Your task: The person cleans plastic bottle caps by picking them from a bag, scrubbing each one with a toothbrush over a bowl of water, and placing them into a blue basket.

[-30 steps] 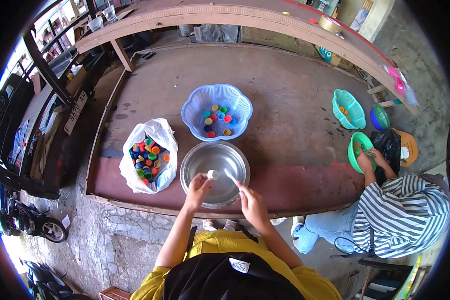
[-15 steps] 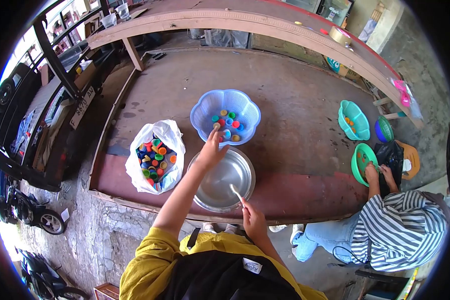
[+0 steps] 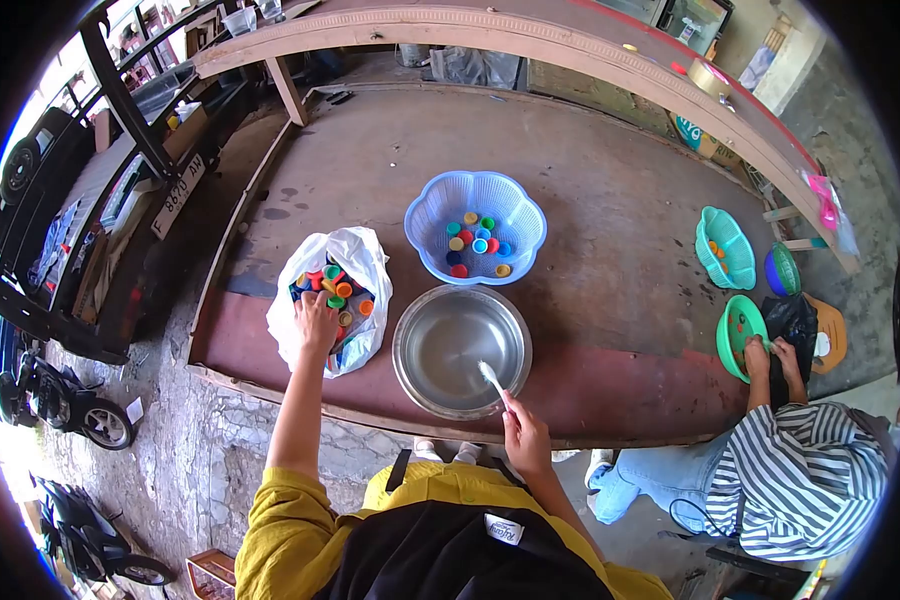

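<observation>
My left hand [image 3: 316, 322] reaches into a white plastic bag [image 3: 368, 258] full of colourful bottle caps [image 3: 344, 290]. Its fingers are apart and touch the caps, with the fingertips partly hidden among them. In my right hand [image 3: 526, 440] is a white toothbrush [image 3: 492, 380], its bristle end tilted over the near right side of a round metal basin [image 3: 402, 372]. The basin holds what looks like clear water. Just beyond it stands a blue flower-shaped plastic basket [image 3: 428, 208] with several caps scattered on its bottom.
At the right, a person in a striped top [image 3: 800, 470] works with both hands at a green bowl [image 3: 732, 350]. A teal basket [image 3: 720, 250] with orange caps and a purple-and-green bowl [image 3: 782, 270] stand beyond. A raised wooden beam [image 3: 470, 22] borders the far side.
My left hand has moved from the blue basket, where it was over the caps, left and down into the white bag. The toothbrush stays in my right hand. The view has shifted slightly.
</observation>
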Demonstrator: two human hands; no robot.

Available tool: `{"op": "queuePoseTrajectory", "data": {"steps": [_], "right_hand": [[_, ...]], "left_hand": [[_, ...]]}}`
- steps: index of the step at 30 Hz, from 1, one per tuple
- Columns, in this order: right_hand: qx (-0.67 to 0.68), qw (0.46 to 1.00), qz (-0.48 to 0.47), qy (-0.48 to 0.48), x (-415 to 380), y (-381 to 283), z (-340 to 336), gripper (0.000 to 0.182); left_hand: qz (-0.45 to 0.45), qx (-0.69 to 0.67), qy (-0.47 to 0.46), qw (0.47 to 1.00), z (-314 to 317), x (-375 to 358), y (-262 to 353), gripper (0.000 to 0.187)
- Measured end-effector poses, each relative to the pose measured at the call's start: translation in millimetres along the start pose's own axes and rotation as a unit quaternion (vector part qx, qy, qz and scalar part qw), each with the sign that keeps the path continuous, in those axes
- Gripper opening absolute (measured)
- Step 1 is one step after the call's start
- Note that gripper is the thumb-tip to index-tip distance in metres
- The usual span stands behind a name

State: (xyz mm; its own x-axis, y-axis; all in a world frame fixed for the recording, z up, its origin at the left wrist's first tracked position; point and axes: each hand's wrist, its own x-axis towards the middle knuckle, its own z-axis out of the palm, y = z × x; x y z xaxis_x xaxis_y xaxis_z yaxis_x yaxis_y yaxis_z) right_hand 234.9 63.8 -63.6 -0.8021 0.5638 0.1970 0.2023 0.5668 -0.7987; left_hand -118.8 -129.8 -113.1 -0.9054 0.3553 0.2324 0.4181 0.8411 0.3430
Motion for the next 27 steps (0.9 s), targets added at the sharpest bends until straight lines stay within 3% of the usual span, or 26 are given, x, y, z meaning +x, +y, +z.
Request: {"op": "queuePoseTrajectory", "data": {"steps": [4,6,10,13,14,17,21,24,27], "right_hand": [[-0.006,1.000,0.028,0.000,-4.2,-5.6,-3.8,0.035],[-0.003,1.000,0.010,0.017,-7.7,-1.8,-2.6,0.035],[0.016,1.000,0.011,0.023,-12.2,-1.0,-4.1,0.034],[0.055,0.997,-0.006,0.056,-11.6,2.6,0.0,0.034],[0.057,0.998,0.033,0.026,-12.1,-0.4,-3.7,0.030],[0.056,0.997,0.036,0.033,-11.2,-1.0,-3.6,0.030],[0.066,0.996,0.038,0.047,-13.5,-3.4,-6.2,0.030],[0.064,0.993,-0.001,0.103,-19.7,-0.2,-6.3,0.032],[0.072,0.991,0.009,0.110,-30.1,1.7,-9.7,0.029]], "left_hand": [[0.012,0.026,-0.049,0.998,9.7,9.7,-9.8,0.022],[0.024,0.003,-0.030,0.999,13.1,7.3,-12.5,0.014],[0.059,-0.169,0.047,0.983,5.1,-3.8,-4.9,0.012],[0.031,-0.272,0.089,0.958,-5.4,-26.3,18.4,0.016],[0.050,-0.295,0.100,0.949,-7.5,-34.4,27.7,0.020],[0.075,-0.339,0.033,0.937,-36.9,-65.4,83.6,0.033],[0.225,-0.282,-0.055,0.931,-26.1,-77.7,124.3,0.036],[0.222,-0.346,-0.148,0.900,0.6,-75.6,142.3,0.037],[0.241,-0.289,-0.207,0.903,13.9,-72.0,157.3,0.037]]}}
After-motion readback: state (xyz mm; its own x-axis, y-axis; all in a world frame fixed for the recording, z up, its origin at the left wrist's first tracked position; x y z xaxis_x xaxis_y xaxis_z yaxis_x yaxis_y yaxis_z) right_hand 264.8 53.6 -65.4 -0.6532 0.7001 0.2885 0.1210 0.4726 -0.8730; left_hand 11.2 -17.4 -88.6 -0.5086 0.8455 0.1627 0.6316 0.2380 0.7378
